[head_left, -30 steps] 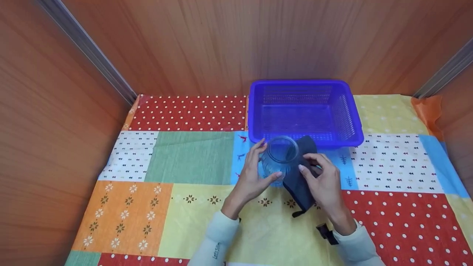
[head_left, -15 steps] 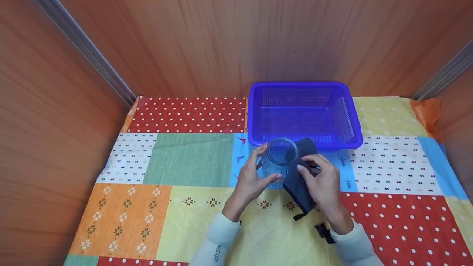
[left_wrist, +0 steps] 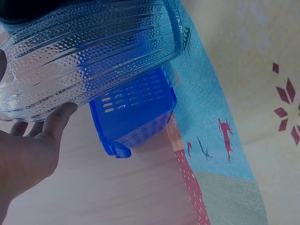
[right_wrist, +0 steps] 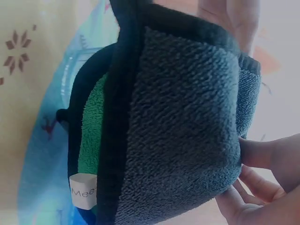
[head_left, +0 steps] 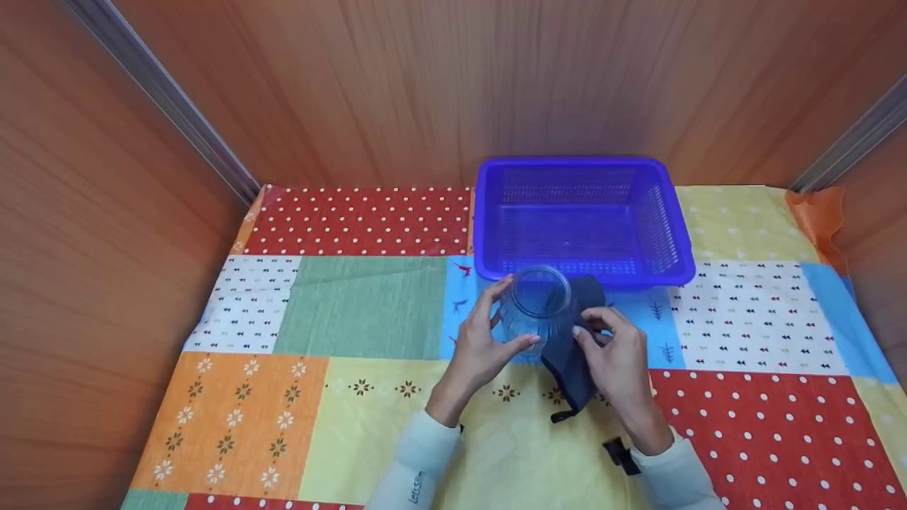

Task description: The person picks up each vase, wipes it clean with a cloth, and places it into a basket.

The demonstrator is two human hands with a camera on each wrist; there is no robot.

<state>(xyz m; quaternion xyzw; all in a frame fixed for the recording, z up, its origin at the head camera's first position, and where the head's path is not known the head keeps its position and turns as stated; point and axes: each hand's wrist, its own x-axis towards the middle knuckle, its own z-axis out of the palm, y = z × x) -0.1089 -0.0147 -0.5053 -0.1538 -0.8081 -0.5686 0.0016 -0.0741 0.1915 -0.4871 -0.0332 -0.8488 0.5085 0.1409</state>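
My left hand (head_left: 482, 340) grips a clear glass jar (head_left: 530, 322) by its side, thumb in front and fingers behind. The jar stands mouth up and slightly tilted in the head view; its textured, ribbed wall (left_wrist: 93, 61) fills the top of the left wrist view. A dark grey cloth (head_left: 570, 361) with black edging hangs against the jar's right side. My right hand (head_left: 620, 354) pinches this cloth between thumb and fingers. In the right wrist view the folded cloth (right_wrist: 183, 117) shows a green underside and a white label, and covers most of the jar.
A purple-blue plastic basket (head_left: 584, 278) with slotted walls stands just behind the jar, near the wooden back wall (head_left: 397, 92). Under everything lies a patchwork-print tablecloth (head_left: 375, 304). Wooden panels close off the left and right sides.
My right hand and the cloth have shifted slightly toward me along the jar's side. The left hand and the jar stay nearly in place.
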